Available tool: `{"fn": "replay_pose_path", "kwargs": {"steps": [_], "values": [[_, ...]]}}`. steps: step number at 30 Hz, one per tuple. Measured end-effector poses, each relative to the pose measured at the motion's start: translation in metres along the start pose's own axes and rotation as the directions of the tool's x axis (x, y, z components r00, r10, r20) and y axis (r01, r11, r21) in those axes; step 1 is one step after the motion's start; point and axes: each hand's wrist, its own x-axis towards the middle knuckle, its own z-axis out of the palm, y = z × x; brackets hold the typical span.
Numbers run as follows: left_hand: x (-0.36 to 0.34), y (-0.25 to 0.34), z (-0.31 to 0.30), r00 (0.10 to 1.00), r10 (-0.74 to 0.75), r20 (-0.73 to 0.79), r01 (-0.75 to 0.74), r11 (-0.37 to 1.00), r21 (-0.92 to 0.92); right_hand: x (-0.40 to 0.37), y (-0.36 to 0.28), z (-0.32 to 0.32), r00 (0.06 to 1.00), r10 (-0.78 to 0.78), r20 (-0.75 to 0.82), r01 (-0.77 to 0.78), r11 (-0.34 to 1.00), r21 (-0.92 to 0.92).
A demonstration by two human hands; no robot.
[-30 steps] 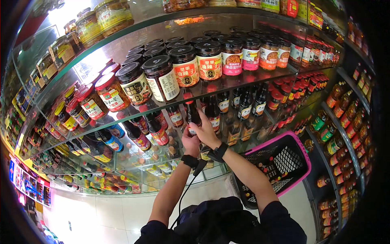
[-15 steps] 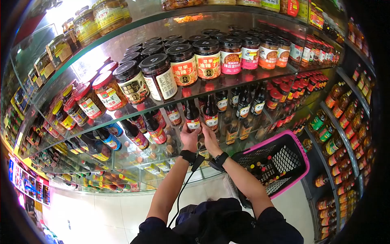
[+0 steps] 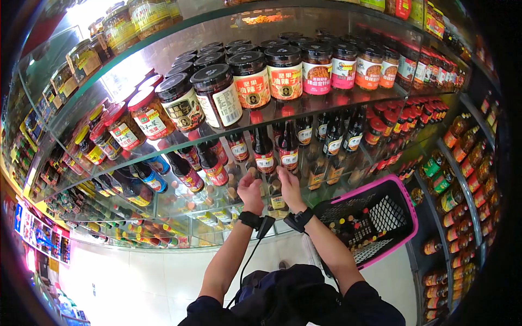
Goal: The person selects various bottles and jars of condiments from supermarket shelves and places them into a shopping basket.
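My left hand (image 3: 250,190) is just below and in front of the middle glass shelf, its fingers curled, with nothing visible in them. To its right, my right hand (image 3: 289,187) has its fingertips near the base of a dark bottle with a red and white label (image 3: 289,158); whether they touch it I cannot tell. Another dark bottle with a similar label (image 3: 263,162) stands beside it on the shelf, above the gap between my hands. Both wrists wear black bands.
Jars with black lids (image 3: 250,81) line the shelf above. A black basket with a pink rim (image 3: 411,209), holding several small bottles, is at my lower right. Curved racks of bottles (image 3: 448,201) stand on the right. Glass shelf edges run across in front of me.
Both hands have drawn back and apart from the labelled bottle they were around, which now stands on the shelf. The view has shifted slightly.
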Motion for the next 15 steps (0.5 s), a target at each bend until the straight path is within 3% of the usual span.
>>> {"fn": "replay_pose_path", "kwargs": {"steps": [6, 7, 8, 10, 13, 14, 15], "values": [[-0.028, 0.019, -0.03, 0.999, -0.025, -0.045, 0.025, 1.0, 0.0, -0.049, -0.022, -0.02, 0.993, -0.094, -0.066, 0.099, 0.992, 0.082], [-0.039, 0.028, -0.034, 0.998, -0.048, -0.045, 0.048, 0.999, 0.014, -0.059, -0.028, -0.023, 0.995, -0.037, -0.093, 0.05, 0.988, 0.146], [-0.051, 0.034, -0.041, 0.997, -0.08, -0.019, 0.078, 0.993, -0.084, -0.073, -0.032, -0.026, 0.993, 0.023, -0.114, 0.001, 0.978, 0.21], [-0.083, 0.046, -0.052, 0.974, -0.198, -0.113, 0.187, 0.977, -0.101, -0.102, -0.033, -0.034, 0.985, 0.135, -0.108, -0.103, 0.96, 0.261], [-0.123, 0.027, -0.088, 0.948, -0.29, -0.128, 0.262, 0.944, -0.198, -0.15, -0.023, -0.037, 0.984, 0.147, -0.1, -0.117, 0.96, 0.254], [-0.132, 0.006, -0.111, 0.938, -0.331, -0.105, 0.305, 0.93, -0.203, -0.166, -0.014, -0.038, 0.97, 0.227, -0.089, -0.202, 0.952, 0.229], [-0.154, 0.008, -0.116, 0.911, -0.372, -0.179, 0.328, 0.915, -0.233, -0.182, -0.003, -0.039, 0.949, 0.305, -0.08, -0.284, 0.937, 0.202]]}}
